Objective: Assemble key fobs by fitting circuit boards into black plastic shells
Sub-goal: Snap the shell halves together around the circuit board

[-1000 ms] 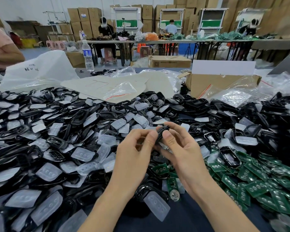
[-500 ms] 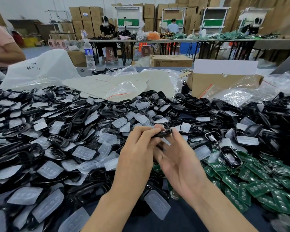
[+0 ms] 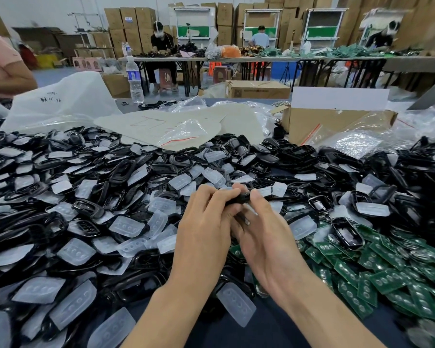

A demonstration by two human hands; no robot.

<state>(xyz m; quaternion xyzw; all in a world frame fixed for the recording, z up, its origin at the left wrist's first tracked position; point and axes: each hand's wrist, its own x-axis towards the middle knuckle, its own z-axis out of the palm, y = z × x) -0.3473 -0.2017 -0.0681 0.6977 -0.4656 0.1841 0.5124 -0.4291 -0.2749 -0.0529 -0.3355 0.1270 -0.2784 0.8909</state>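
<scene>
Head view looks down on both hands meeting just above a heap of parts at the middle of the scene. The left hand [image 3: 206, 229] curls its fingers over the left end of a black shell [image 3: 240, 198], and the right hand [image 3: 266, 237] pinches the same piece, its thumb lying on top and its fingers underneath. The black shell is small, glossy and dark, seen nearly edge-on as a thin bar between the fingertips; most of it is covered by the fingers, so whether a board already sits inside cannot be told.

Below and around the hands the surface [image 3: 274, 330], dark blue where it shows at the near edge, carries a wide pile of loose shells [image 3: 91, 209] mixed with translucent button pads [image 3: 126, 226], each pad pale and milky with a row of round bumps. This pile spreads from the far left across the centre. On the near right lies a heap of green circuit boards [image 3: 387, 275], rectangular with pale round contacts. One open shell half [image 3: 347, 233] rests at the left margin of that green heap, hollow side up.

Farther off, a cardboard box [image 3: 337, 124] stands at the right, a white plastic bag [image 3: 60, 104] at the left, and a water bottle [image 3: 135, 76] just beyond the bag.
</scene>
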